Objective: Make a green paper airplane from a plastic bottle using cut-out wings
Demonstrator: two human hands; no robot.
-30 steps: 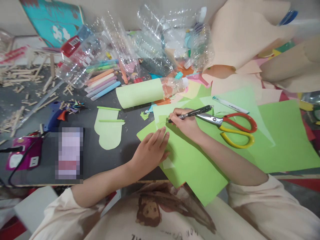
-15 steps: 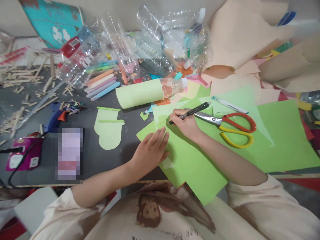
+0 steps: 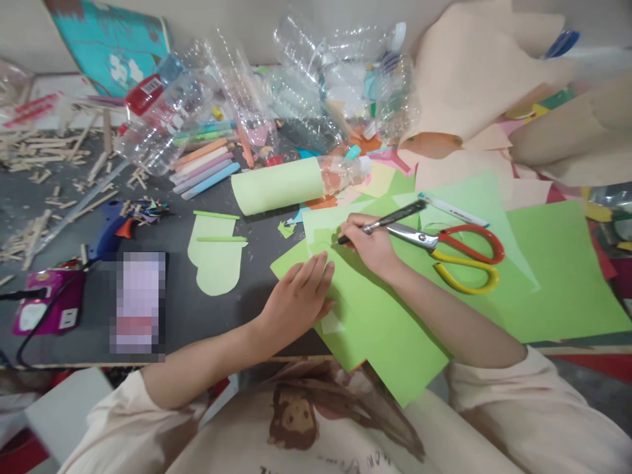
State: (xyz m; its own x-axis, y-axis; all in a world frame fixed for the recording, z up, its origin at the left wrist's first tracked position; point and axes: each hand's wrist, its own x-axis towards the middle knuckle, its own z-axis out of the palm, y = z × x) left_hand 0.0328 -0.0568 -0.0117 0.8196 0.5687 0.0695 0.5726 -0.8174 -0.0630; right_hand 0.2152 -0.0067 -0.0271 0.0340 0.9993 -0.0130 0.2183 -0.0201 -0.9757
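Note:
My right hand point(image 3: 368, 247) grips a black pen point(image 3: 395, 216), its tip down at the green paper point(image 3: 375, 316). A thin curved line shows on the paper just left of the tip. My left hand point(image 3: 299, 289) lies flat over the paper's left part, fingers stretched toward that line. Beside my right hand rest scissors point(image 3: 425, 239) with one red and one yellow handle. A white marker point(image 3: 457, 209) lies behind them. Left of my left hand are pale green cut-out shapes point(image 3: 218, 270) with two narrow green strips point(image 3: 222, 239) on them.
A bottle wrapped in pale green paper point(image 3: 279, 185) lies behind the sheets. Clear plastic bottles point(image 3: 306, 79) crowd the back. At the left are a blue glue gun point(image 3: 107, 230), a blurred-out phone point(image 3: 139, 303), a purple box point(image 3: 49, 299), coloured paper rolls point(image 3: 207, 168) and scattered wooden sticks point(image 3: 44, 148).
The pen's tip has moved slightly right, away from the curved line, and my right hand has shifted with it. My left hand stays in place on the paper.

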